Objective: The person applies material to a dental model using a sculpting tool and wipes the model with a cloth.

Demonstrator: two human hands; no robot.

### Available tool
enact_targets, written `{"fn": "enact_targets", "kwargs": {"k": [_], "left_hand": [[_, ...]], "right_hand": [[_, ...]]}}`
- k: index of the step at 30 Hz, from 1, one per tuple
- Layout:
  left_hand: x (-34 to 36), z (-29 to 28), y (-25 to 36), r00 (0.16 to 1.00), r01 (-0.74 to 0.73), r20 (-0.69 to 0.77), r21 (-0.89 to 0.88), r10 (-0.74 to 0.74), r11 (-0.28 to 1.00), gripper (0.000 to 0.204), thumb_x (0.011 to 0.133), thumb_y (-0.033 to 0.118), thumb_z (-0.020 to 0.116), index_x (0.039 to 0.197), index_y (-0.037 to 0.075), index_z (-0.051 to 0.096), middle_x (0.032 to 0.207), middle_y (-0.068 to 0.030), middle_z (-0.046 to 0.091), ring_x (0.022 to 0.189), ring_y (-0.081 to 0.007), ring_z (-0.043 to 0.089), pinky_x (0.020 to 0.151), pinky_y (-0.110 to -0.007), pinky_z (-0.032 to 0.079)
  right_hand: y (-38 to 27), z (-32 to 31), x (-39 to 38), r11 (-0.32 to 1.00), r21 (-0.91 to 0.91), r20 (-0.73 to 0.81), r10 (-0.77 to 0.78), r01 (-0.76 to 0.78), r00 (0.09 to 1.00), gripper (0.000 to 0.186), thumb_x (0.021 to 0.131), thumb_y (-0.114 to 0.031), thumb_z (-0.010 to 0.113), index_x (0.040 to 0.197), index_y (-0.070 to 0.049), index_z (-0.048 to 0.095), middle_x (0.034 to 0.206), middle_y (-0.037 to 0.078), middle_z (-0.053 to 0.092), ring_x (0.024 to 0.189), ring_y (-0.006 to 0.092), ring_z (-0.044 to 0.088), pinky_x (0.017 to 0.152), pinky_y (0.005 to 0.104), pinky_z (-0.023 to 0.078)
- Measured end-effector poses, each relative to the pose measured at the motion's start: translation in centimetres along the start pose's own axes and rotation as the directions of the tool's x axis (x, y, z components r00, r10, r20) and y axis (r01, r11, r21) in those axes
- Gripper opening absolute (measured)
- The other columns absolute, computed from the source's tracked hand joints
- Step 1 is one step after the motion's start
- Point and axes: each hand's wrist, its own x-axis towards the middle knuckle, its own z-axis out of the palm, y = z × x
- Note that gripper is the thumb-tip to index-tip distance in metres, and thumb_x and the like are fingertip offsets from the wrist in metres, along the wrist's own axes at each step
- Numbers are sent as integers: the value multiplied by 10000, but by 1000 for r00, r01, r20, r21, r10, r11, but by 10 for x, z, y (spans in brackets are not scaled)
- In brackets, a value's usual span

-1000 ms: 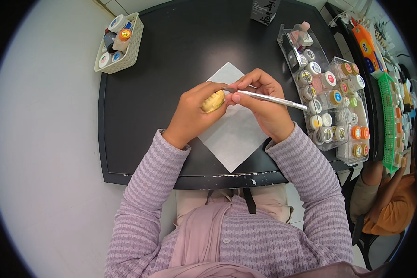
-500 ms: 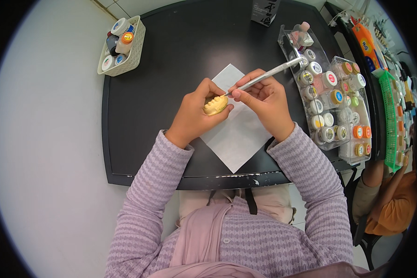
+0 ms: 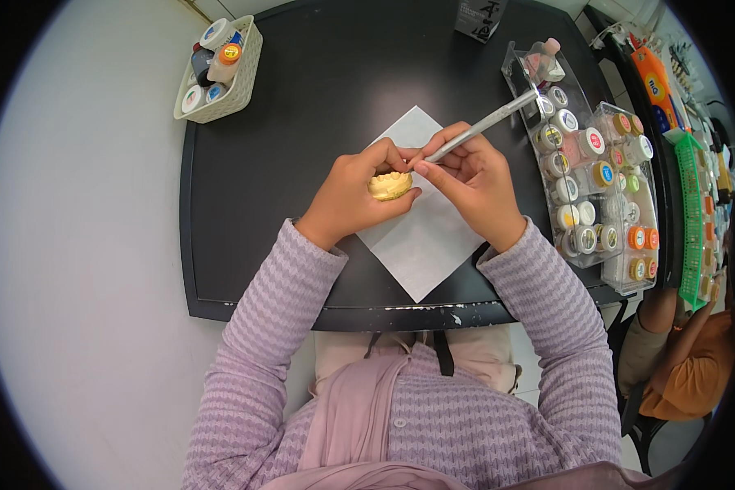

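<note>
1. One yellow dental model (image 3: 389, 186), tooth shapes along its upper side, is in the left hand, over the tabletop (image 3: 253, 196) and beside the left part of a white sheet (image 3: 420, 245).
2. The left hand (image 3: 347, 192) grips the dental model: the thumb presses along its near side, while the other fingers curl around its far side. The index finger bends across toward the right hand; whether the fingertips of both hands touch cannot be told.
3. The right hand (image 3: 478, 184) pinches a slim silver tool (image 3: 490, 122) like a pen between thumb and index finger, the remaining fingers folded close together. Its shaft slants toward the right edge of the tabletop. Its tip is hidden among the fingertips, so contact with the dental model cannot be told.
4. Below both hands, the white sheet lies turned, one corner pointing to the tabletop's near edge and the opposite corner to its far edge.
5. Along the right edge stand an inner clear tray (image 3: 513, 69) and an outer clear tray (image 3: 645, 192), side by side, both packed with small lidded jars.
6. At the far left corner, a cream basket (image 3: 241, 90) carries bottles and tubs.
7. By the far edge, right of its middle, stands a dark box (image 3: 477, 23).
8. Past the right edge are a green basket (image 3: 690, 229) and another person (image 3: 690, 367) in orange.
</note>
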Motion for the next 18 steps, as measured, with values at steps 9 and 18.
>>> {"fn": "enact_targets", "kwargs": {"k": [9, 18], "left_hand": [[0, -1, -2, 989, 66, 126, 49, -71, 997, 245, 687, 116, 727, 802, 46, 523, 699, -71, 638, 619, -174, 633, 597, -262, 479], [2, -3, -3, 985, 77, 152, 73, -87, 994, 249, 674, 110, 722, 788, 45, 511, 674, -78, 614, 594, -175, 613, 575, -273, 470]], "right_hand": [[6, 1, 2, 999, 24, 36, 39, -40, 999, 161, 867, -10, 611, 978, -11, 495, 960, 60, 561, 1051, 201, 588, 912, 312, 483], [6, -5, 3, 978, 9, 84, 208, -209, 975, 175, 853, -54, 654, 955, -29, 514, 923, 42, 591, 899, 114, 599, 849, 269, 488]]}}
